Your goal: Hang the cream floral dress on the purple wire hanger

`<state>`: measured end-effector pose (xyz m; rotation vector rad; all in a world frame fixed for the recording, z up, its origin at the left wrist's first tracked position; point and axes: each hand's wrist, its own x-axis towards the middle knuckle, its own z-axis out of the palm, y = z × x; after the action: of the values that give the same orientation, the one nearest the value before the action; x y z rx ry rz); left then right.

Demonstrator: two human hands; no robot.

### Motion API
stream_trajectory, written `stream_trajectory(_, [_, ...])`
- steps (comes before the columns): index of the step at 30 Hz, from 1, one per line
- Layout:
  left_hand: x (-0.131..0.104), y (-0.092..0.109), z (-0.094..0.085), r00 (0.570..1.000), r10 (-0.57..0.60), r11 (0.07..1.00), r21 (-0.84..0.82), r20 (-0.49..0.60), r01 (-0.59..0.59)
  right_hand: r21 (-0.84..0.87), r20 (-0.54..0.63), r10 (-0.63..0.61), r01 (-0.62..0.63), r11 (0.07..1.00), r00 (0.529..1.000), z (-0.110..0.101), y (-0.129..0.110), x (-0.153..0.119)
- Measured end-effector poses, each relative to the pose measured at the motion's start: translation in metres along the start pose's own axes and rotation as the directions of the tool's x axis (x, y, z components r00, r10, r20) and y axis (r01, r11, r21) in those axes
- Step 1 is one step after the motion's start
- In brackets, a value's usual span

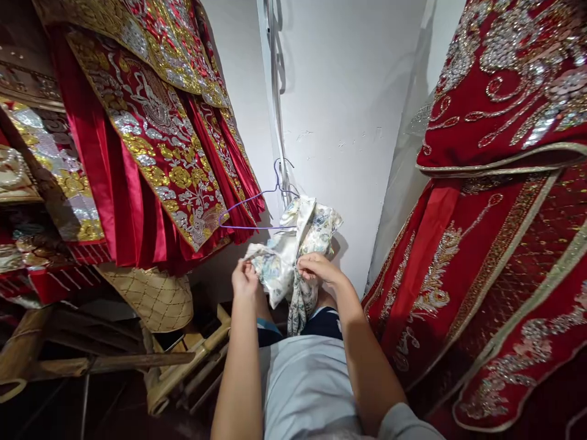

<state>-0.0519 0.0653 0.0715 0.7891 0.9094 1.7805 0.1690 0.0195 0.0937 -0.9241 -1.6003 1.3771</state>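
A cream garment [279, 263] with a blue-green floral print hangs partly on a purple wire hanger [250, 198], whose left arm is bare. My left hand [244, 277] pinches the garment's left edge. At its middle front, my right hand [316, 267] has its fingers closed on the same cloth. A patterned strip of fabric [300, 302] dangles below my right hand. The hanger's hook rises beside a pale metal pole [275, 91], and I cannot tell whether it is hooked there. My fingertips are partly hidden by the cloth.
Red, gold-embroidered costumes [169, 140] hang at the left. More red beaded garments [481, 244] hang close on the right. A bamboo frame [183, 373] stands low at the left, below a quilted gold cloth [153, 296]. A white wall [343, 91] is straight ahead.
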Motion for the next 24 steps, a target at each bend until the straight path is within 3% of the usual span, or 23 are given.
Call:
stream_trajectory(2, [-0.016,-0.012,0.014,0.992,-0.121,0.989,-0.085,0.044,0.125,-0.084,0.07,0.049,-0.043,0.996,0.996,-0.007,0.001,-0.005])
stream_trajectory(4, [-0.031,-0.011,0.032,0.972,-0.146,0.971,-0.162,0.186,0.177,-0.067,-0.048,0.013,-0.016,0.998,0.999,-0.008,0.005,-0.005])
stream_trajectory(5, [-0.039,-0.007,0.041,0.957,-0.101,0.974,-0.17,0.272,0.151,-0.019,-0.135,-0.016,0.013,1.0,0.991,-0.007,0.006,-0.004])
stream_trajectory(7, [-0.056,0.003,0.058,0.896,0.051,0.996,-0.085,0.442,-0.015,0.127,-0.223,-0.029,0.059,0.99,0.974,0.0,0.008,0.0])
stream_trajectory(9, [-0.074,0.013,0.071,0.771,0.154,0.965,0.075,0.617,-0.253,0.314,-0.187,0.003,0.057,0.948,0.982,0.007,0.006,0.003])
stream_trajectory(11, [-0.088,0.023,0.077,0.643,0.201,0.838,0.21,0.739,-0.504,0.508,-0.191,0.008,0.092,0.856,0.981,0.012,0.002,0.006])
stream_trajectory(12, [-0.092,0.027,0.079,0.605,0.231,0.747,0.259,0.762,-0.612,0.588,-0.232,0.011,0.131,0.798,0.973,0.014,-0.001,0.007])
stream_trajectory(14, [-0.09,0.036,0.08,0.583,0.322,0.575,0.335,0.746,-0.746,0.683,-0.294,0.047,0.176,0.709,0.954,0.015,-0.008,0.008])
stream_trajectory(16, [-0.078,0.041,0.082,0.577,0.359,0.525,0.353,0.733,-0.775,0.711,-0.263,0.12,0.108,0.695,0.957,0.015,-0.015,0.009])
stream_trajectory(19, [-0.05,0.039,0.081,0.533,0.162,0.687,0.293,0.83,-0.665,0.67,-0.104,0.177,-0.063,0.74,0.979,0.015,-0.027,0.004])
stream_trajectory(21, [-0.035,0.031,0.073,0.494,-0.004,0.778,0.313,0.869,-0.544,0.61,-0.02,0.145,-0.103,0.786,0.989,0.013,-0.034,-0.004])
stream_trajectory(24, [-0.025,0.023,0.042,0.445,-0.255,0.783,0.453,0.859,-0.426,0.463,0.102,0.079,-0.118,0.878,0.992,0.002,-0.045,-0.02])
